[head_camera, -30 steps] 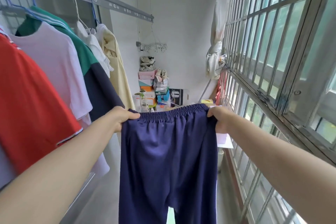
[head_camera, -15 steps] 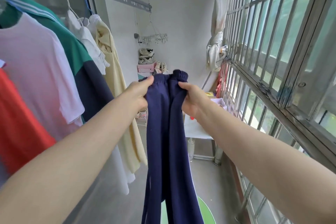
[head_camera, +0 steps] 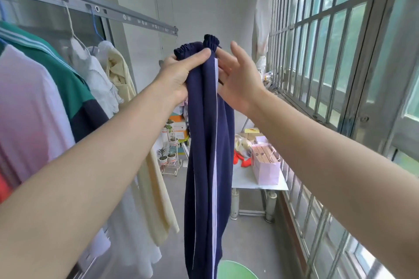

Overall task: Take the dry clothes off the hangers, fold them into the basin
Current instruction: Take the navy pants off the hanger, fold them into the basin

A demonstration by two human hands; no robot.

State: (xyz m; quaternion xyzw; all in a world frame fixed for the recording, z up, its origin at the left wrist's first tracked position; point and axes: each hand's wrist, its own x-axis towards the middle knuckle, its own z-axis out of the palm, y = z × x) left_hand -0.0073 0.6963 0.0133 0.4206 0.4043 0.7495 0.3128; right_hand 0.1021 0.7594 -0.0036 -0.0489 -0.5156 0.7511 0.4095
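The left hand (head_camera: 179, 77), just left of centre at about 10 o'clock, is gripping the navy trousers (head_camera: 204, 165) right under their gathered waistband, with the fingers and thumb clamped around the bunched fabric. The right hand (head_camera: 238, 84) is hovering right beside the trousers at about 2 o'clock, palm facing the cloth, fingers straight and slightly apart, thumb pointing up. Whether its fingertips are actually touching the fabric is not clear.

The trousers are hanging doubled lengthwise from the left hand, with a white side stripe showing, and are dropping straight down towards 6 o'clock. There the rim of a green basin (head_camera: 235, 270) is peeking in at the bottom edge, just beside the trouser legs.

At 9 o'clock a pink shirt (head_camera: 29, 108) and a green and navy shirt (head_camera: 72, 88) are hanging. Behind them a white garment (head_camera: 97, 84) and a cream garment (head_camera: 147, 176) are hanging from a grey rail (head_camera: 127, 17), which is running across at 10 to 11 o'clock.

Farther off at 4 o'clock, a white table (head_camera: 244, 179) is carrying a pink paper bag (head_camera: 265, 167). At 7 o'clock, beyond the trousers, a small plant stand (head_camera: 170, 161) is holding potted plants. A barred window grille (head_camera: 328, 52) is filling the side from 1 to 5 o'clock.
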